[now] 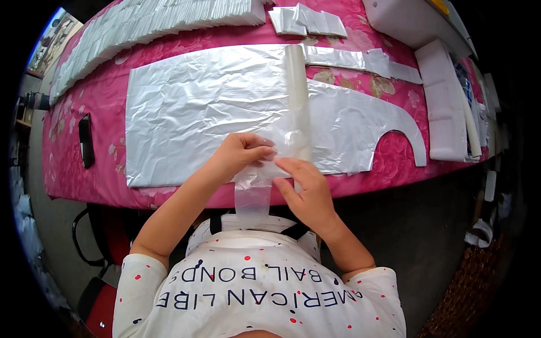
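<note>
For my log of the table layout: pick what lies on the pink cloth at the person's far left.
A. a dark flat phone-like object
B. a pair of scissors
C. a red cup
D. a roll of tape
A: a dark flat phone-like object lies on the pink flowered cloth, left of the large clear plastic sheet.

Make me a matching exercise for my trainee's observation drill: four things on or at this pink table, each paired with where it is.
Things:
1. black phone
2. translucent strip
3. stack of folded white pieces
4. long white block

Places:
A. hanging off the near table edge, below both hands
B. far left, along the table's back edge
C. left side of the table
D. right end of the table

Pairs: 1-C, 2-A, 3-B, 4-D
</note>
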{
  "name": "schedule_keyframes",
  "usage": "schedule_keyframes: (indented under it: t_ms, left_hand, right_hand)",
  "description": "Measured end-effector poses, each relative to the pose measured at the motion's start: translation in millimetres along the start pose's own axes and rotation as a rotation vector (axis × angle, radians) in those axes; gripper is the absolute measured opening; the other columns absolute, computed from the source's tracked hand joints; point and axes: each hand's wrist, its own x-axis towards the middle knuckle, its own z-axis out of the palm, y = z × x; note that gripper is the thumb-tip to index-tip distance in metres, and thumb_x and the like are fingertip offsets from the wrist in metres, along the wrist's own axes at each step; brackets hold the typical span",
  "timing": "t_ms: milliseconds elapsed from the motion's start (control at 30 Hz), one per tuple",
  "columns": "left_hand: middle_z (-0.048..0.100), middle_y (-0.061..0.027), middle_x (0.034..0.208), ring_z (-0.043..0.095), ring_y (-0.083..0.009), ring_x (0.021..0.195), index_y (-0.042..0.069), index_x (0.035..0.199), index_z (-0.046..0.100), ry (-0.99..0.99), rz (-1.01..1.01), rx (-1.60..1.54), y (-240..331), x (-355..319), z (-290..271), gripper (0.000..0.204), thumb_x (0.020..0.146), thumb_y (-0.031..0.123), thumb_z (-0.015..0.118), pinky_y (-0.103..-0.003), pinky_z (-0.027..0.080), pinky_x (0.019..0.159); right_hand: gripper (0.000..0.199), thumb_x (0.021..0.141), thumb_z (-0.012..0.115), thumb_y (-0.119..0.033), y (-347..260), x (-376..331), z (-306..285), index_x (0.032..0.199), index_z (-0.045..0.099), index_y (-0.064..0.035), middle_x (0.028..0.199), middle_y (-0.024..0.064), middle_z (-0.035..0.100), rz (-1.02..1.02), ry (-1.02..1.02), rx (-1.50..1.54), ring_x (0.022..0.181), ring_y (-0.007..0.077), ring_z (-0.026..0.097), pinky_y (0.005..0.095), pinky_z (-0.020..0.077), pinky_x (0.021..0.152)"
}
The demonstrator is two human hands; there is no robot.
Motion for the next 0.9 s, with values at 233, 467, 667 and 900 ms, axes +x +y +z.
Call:
schedule_keyframes:
  t_ms: [233,467,667,900]
  left_hand:
    - [0.063,-0.006,0.077,0.059,-0.0113,0.069,0.0,0.085,0.06,-0.064,0.037,-0.039,-3.2,6.3,15.4,0.023,0.075,0.016,0.073,-0.024,0.048,0.065]
    - [0.055,0.0,0.071,0.052,-0.0087,0.063,0.005,0.08,0.058,-0.072,0.069,-0.05,-13.3,12.9,19.3,0.023,0.077,0.022,0.072,-0.024,0.046,0.061]
    - [0.058,0.0002,0.077,0.055,-0.0091,0.067,0.005,0.086,0.059,0.031,0.021,-0.086,-10.8,12.0,15.5,0.021,0.08,0.022,0.07,-0.024,0.047,0.061]
    - [0.059,-0.0017,0.076,0.056,-0.0093,0.065,0.002,0.091,0.063,-0.028,0.015,-0.043,-8.1,13.2,16.7,0.023,0.082,0.023,0.067,-0.025,0.047,0.059]
  right_hand:
    - [0.027,0.072,0.07,-0.014,5.7,10.7,-0.7,0.096,0.061,-0.0049,0.088,0.0109,0.061,0.069,0.107,-0.049,0.075,0.0261,0.058,0.0341,0.047,0.066]
    - [0.014,0.078,0.067,-0.001,38.1,8.6,-13.2,0.091,0.062,-0.0014,0.078,0.0022,0.063,0.296,0.211,0.404,0.067,0.0072,0.056,0.0205,0.046,0.062]
    - [0.007,0.084,0.062,-0.006,122.9,10.6,-124.2,0.09,0.062,-0.0027,0.078,0.0017,0.062,0.35,0.559,0.419,0.064,0.0059,0.054,0.0193,0.0432,0.057]
    - [0.02,0.089,0.053,-0.009,195.3,-41.4,-260.4,0.106,0.057,0.0002,0.095,0.0048,0.059,0.193,1.415,-0.149,0.082,0.0086,0.053,0.0241,0.0434,0.073]
